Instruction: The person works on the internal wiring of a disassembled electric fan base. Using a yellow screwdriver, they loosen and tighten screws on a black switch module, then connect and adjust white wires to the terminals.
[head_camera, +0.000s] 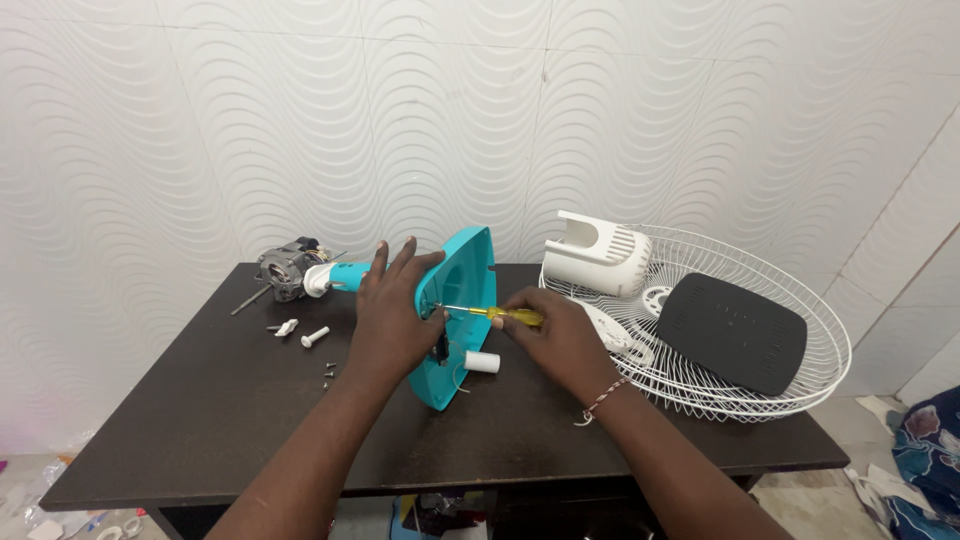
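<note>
The left hand (392, 318) grips the rim of the teal fan base (458, 310), holding it tipped on edge near the middle of the dark surface (230, 420). The right hand (562, 338) is closed around a yellow-handled screwdriver (495, 314), its tip set into the base's underside. The fan already lies largely apart: the motor (287, 270) sits bare toward the back left corner, loose screws (328, 373) and white pegs (315, 336) nearby, the wire guard (740, 330) and white motor cover (598, 254) at the right edge. The base itself remains unopened.
</note>
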